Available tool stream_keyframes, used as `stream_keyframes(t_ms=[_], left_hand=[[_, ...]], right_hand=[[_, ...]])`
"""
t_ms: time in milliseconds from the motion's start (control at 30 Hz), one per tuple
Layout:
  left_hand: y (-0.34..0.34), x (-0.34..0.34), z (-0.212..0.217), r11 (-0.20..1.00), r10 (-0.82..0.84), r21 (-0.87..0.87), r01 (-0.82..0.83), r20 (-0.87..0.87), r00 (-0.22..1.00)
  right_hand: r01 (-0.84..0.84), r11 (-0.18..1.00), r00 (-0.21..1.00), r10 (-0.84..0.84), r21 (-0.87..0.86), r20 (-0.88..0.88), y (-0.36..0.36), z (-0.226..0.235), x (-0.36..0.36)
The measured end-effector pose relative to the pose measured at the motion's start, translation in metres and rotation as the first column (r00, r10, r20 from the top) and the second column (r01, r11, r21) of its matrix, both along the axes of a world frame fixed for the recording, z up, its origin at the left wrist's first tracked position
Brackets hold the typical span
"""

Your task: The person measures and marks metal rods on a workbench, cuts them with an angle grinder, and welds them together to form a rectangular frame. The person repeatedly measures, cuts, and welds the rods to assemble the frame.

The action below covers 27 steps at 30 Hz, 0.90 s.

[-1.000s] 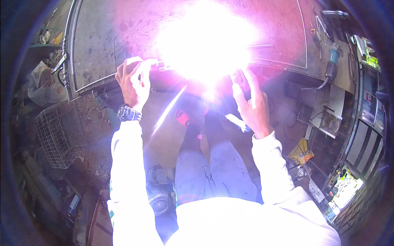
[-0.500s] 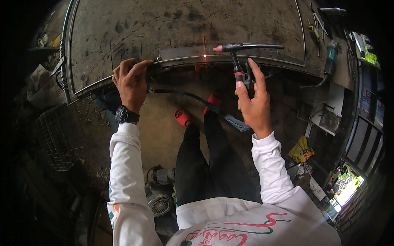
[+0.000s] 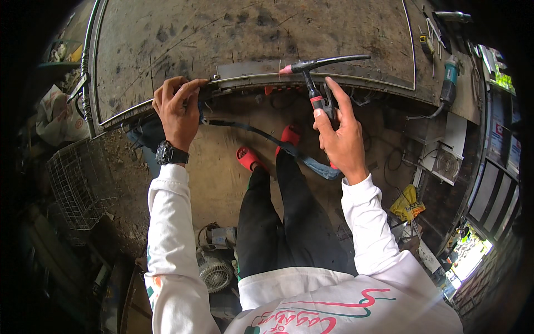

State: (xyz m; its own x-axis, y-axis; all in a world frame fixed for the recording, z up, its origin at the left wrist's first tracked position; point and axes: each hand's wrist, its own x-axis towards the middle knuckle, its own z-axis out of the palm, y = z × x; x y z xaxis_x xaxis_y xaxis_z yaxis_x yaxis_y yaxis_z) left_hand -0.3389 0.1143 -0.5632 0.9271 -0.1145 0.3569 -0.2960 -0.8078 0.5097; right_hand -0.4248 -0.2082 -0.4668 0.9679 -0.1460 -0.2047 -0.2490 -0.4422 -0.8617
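Note:
My right hand (image 3: 341, 138) is wrapped round the handle of a black TIG welding torch (image 3: 316, 100), with the index finger stretched along it. The torch's pink cup (image 3: 285, 70) points left, close above a thin metal rod frame (image 3: 356, 75) at the table's front edge. A flat grey metal strip (image 3: 245, 70) lies beside that rod. Curled over the same edge further left, my left hand (image 3: 178, 114) has its fingers on the rod, which shows on both sides of them; the exact grip is partly hidden. A sleeved torch cable (image 3: 250, 128) hangs below the table.
The worn table top (image 3: 222, 33) spans the far side. An angle grinder (image 3: 448, 80) and a tape measure (image 3: 426, 44) lie at its right end. A wire basket (image 3: 72, 183) stands at left. Near my legs sits a motor-like machine (image 3: 216, 274); a yellow bag (image 3: 409, 203) lies at right.
The bright glowing spot on the rod has gone out. My right hand has shifted the torch slightly left and tilted it, bringing the cup to where the glow was. My left hand barely moved.

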Motion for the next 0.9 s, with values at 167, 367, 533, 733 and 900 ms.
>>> stream_keyframes(t_ms=[167, 367, 533, 733, 900], left_hand=[[-0.002, 0.000, 0.000, 1.000, -0.003, 0.000, 0.003, -0.015, 1.000], [0.004, 0.000, 0.002, 0.999, -0.026, 0.019, 0.026, -0.003, 1.000], [0.000, 0.000, 0.004, 1.000, -0.015, -0.027, 0.015, -0.026, 1.000], [-0.001, 0.001, 0.005, 1.000, 0.002, 0.013, -0.002, -0.002, 1.000], [0.002, 0.000, 0.002, 1.000, -0.006, 0.007, 0.006, -0.004, 1.000]], right_hand=[[-0.021, 0.998, 1.000, 0.022, -0.060, 0.017, -0.001, 0.001, 0.002], [-0.075, 0.988, 0.994, 0.084, -0.132, 0.063, 0.003, 0.006, 0.003], [-0.065, 0.991, 0.998, 0.067, -0.113, 0.014, 0.001, 0.013, 0.005], [-0.049, 0.995, 0.996, 0.042, -0.086, -0.076, -0.013, 0.019, 0.018], [-0.074, 0.997, 0.978, 0.075, 0.014, -0.195, -0.016, 0.035, 0.034]])
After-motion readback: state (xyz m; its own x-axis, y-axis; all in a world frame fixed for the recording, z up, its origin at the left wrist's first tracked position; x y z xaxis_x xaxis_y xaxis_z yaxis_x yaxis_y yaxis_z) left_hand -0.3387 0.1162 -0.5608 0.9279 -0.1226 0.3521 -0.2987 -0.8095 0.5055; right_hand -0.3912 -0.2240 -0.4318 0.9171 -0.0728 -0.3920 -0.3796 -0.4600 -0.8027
